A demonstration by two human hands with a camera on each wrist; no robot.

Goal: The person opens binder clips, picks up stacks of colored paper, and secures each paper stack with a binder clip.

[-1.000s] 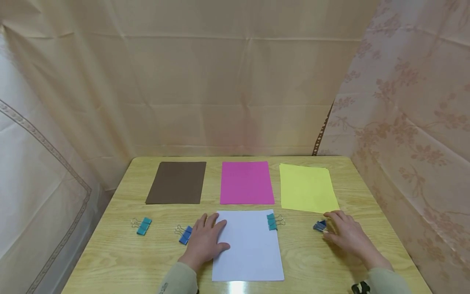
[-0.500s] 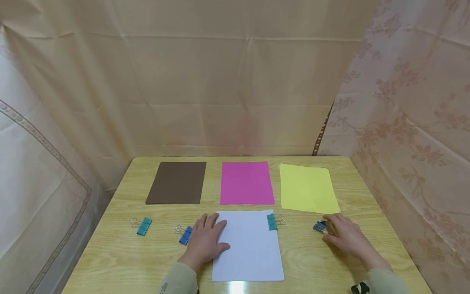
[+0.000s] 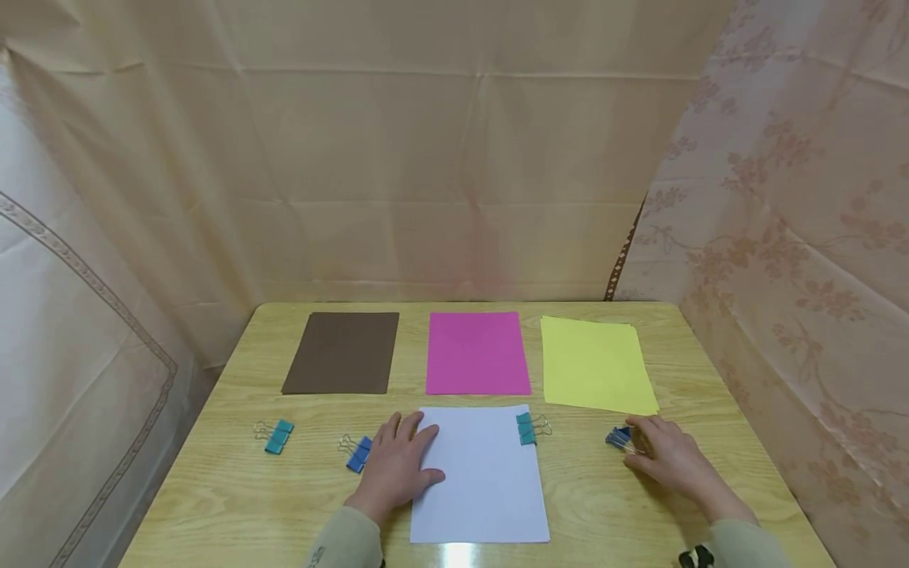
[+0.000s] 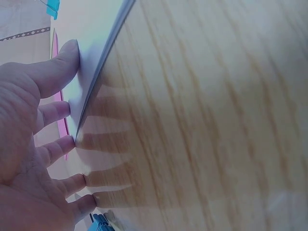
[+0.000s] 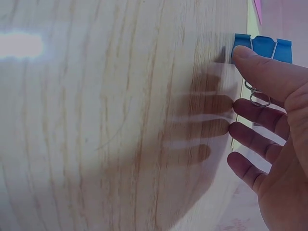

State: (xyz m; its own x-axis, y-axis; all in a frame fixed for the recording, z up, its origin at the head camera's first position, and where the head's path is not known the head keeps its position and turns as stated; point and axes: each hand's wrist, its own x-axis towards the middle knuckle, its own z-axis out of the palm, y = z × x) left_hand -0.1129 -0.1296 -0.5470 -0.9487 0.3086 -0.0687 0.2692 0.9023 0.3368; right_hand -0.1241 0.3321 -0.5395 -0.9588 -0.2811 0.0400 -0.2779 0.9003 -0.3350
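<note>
A stack of white paper (image 3: 483,481) lies at the front middle of the table, with a teal binder clip (image 3: 525,428) gripping its right edge near the top corner. My left hand (image 3: 398,465) rests at the paper's left edge, fingers spread, thumb on the sheet; in the left wrist view its fingertips touch the table and the paper edge (image 4: 103,65). To the right, my right hand (image 3: 671,454) pinches a blue binder clip (image 3: 618,437) by its wire handles. The right wrist view shows the thumb against that clip (image 5: 264,46); the index finger is mostly hidden.
Along the back lie brown paper (image 3: 341,353), magenta paper (image 3: 477,353) and yellow paper (image 3: 596,363). Another blue binder clip (image 3: 359,455) sits just left of my left hand, partly covered. A teal binder clip (image 3: 279,436) lies farther left. Cloth curtains surround the wooden table (image 3: 213,489).
My right hand has lowered slightly and closed its thumb and fingers on the blue binder clip's handles. The left hand and the papers have not moved.
</note>
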